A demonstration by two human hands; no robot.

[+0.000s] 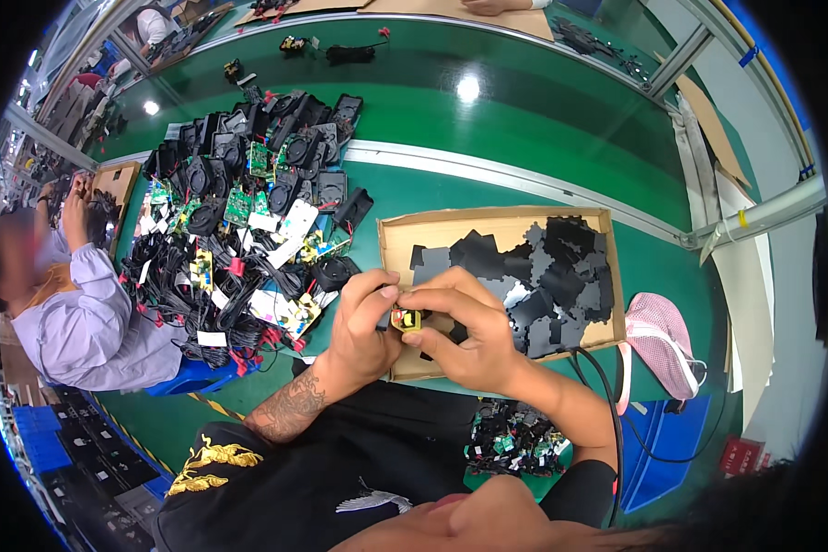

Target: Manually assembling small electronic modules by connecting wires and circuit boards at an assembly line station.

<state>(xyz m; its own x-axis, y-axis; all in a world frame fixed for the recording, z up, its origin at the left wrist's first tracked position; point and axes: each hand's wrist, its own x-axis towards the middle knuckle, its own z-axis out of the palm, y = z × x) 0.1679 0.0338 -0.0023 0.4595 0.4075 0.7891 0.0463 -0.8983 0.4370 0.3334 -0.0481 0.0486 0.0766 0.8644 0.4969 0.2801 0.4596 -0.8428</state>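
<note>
Both my hands meet in front of me, over the near left edge of a shallow cardboard tray (501, 217). Between them is a small circuit board with yellow and black parts (407, 318). The fingers of my left hand (366, 322) are closed on its left side. My right hand (469, 327) pinches it from the right with thumb and fingers. Parts of the board are hidden behind the fingers. Under and beyond my hands, the tray holds many flat black plastic sheets (561, 285), some with notched edges.
To the left lies a big heap of black housings, green boards and bundled cables (239, 212). A pink and white cap (658, 345) lies right of the tray. A black cable (607, 396) runs beside my right arm. A co-worker (83, 304) sits at far left.
</note>
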